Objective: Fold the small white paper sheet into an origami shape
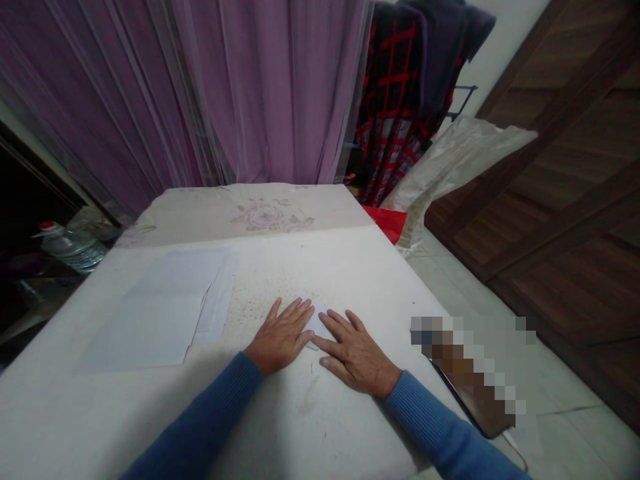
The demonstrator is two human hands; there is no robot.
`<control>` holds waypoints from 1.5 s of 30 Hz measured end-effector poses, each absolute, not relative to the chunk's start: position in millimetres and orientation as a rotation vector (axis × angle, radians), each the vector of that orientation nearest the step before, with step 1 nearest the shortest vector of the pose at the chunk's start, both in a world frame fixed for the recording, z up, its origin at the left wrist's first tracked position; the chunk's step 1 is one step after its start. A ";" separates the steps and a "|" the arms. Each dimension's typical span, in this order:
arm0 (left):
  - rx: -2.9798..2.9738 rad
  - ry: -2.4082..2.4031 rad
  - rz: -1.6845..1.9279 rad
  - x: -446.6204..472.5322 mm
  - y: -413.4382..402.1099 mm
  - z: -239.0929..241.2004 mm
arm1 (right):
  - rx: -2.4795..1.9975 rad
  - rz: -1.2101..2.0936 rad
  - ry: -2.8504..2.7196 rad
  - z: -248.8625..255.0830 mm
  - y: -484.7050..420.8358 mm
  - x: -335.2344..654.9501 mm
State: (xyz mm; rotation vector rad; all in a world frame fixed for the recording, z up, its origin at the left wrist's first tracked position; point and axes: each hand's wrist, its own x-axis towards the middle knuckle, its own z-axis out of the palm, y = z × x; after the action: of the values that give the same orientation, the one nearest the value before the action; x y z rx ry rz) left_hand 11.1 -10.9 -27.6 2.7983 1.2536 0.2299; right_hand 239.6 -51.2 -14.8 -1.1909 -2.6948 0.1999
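The left hand and right hand lie flat and open, side by side, gripping nothing. The small paper is between them, under some fingertips, on the tabletop. Soft, even pushing with flat fingers should work best. Left of the hands lie bigger sheets. I can read no words or brands.

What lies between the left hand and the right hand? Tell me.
In the head view, a small pale paper lies between the left hand and the right hand, partly covered by them.
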 end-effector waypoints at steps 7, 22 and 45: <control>2.722 1.371 0.131 14.0 8.5 -20.4 | -1.073 0.189 -2.661 -15.5 -53.4 242.4; 2.834 1.384 0.265 12.7 -22.8 -31.3 | -0.981 0.187 -2.697 -13.3 -53.7 244.6; 2.807 1.437 0.195 -9.2 -25.2 -31.5 | -0.995 0.211 -2.730 -13.6 -53.9 246.8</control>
State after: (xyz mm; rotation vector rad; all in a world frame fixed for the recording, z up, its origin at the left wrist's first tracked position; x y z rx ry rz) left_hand -9.2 -25.2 -31.5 2.8069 1.4368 0.1951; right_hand 246.8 -53.9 -13.6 -0.9949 -2.7301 0.2114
